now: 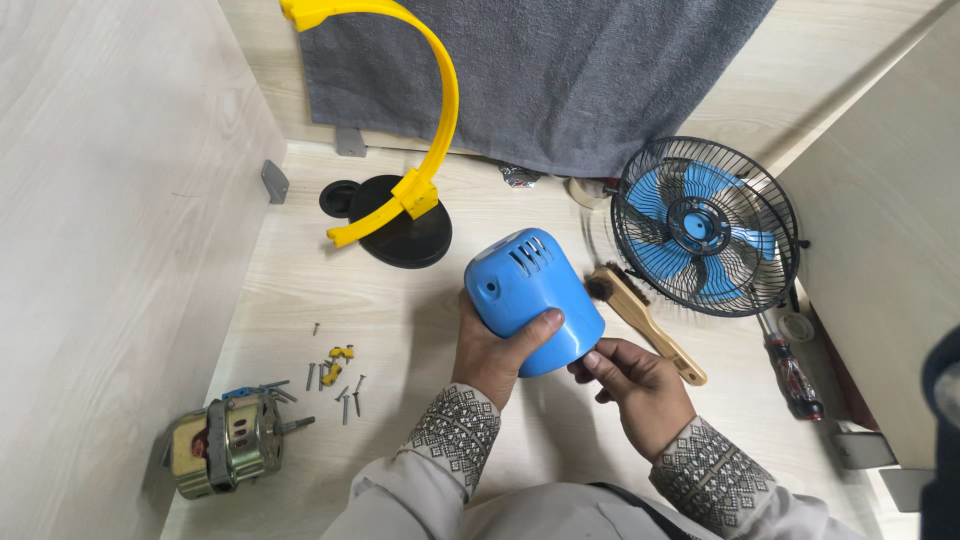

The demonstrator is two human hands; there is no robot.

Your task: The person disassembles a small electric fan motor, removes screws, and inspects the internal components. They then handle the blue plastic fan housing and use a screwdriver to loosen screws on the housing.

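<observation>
Both grips on upright-tilted blue cover [530, 295]

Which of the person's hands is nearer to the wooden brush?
Right. The right hand lies just below the wooden brush; the left hand is farther left, gripping the blue cover.

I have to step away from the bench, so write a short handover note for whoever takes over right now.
Left hand: wrapped around the blue motor cover, thumb on its front.
Right hand: fingers pinching the cover's lower edge.
On the table: brush just right of the cover, fan head in its black cage at right, screwdriver below it, yellow stand behind, bare motor and loose screws at left.
Done: fan taken apart, cover off the motor.
Left: parts still separate; nothing rejoined.
</observation>
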